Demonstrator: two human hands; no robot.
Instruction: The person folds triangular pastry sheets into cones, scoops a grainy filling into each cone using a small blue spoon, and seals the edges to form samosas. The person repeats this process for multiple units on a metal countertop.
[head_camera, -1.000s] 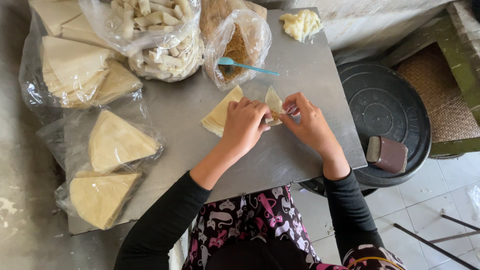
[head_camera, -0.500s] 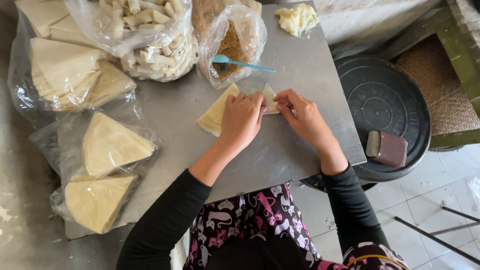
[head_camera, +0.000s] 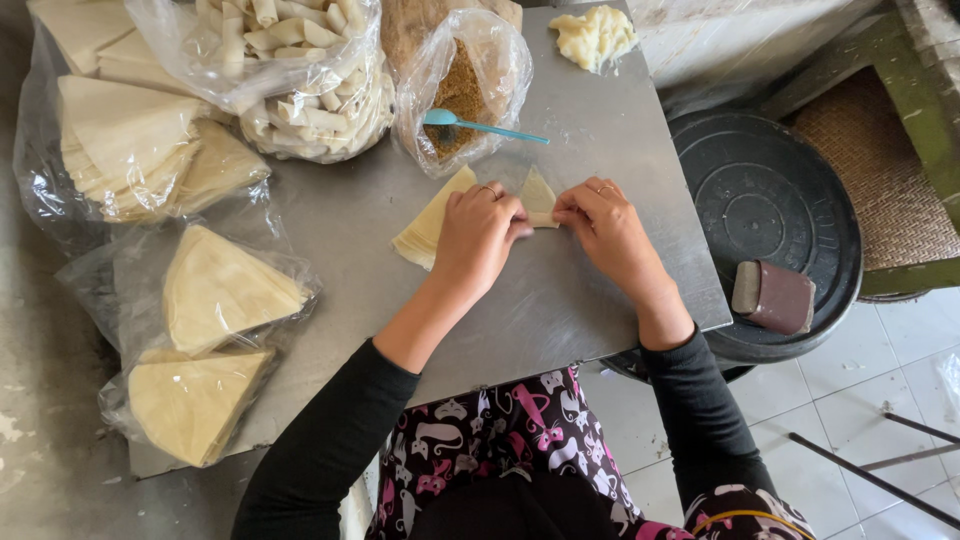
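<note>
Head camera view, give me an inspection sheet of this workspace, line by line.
Surface: grey metal table, dull, bare near the front edge.
Job's things: small folded wrapper pinched between both hands; loose wrapper stack beside it.
Clutter: bags of triangular wrappers, bag of finished rolls, bag of brown filling with a blue spoon, lump of dough.
Grippers: left hand and right hand both on the folded wrapper.
Cables: nothing seen.
Surroundings: round black lid with a brown block, tiled floor.
</note>
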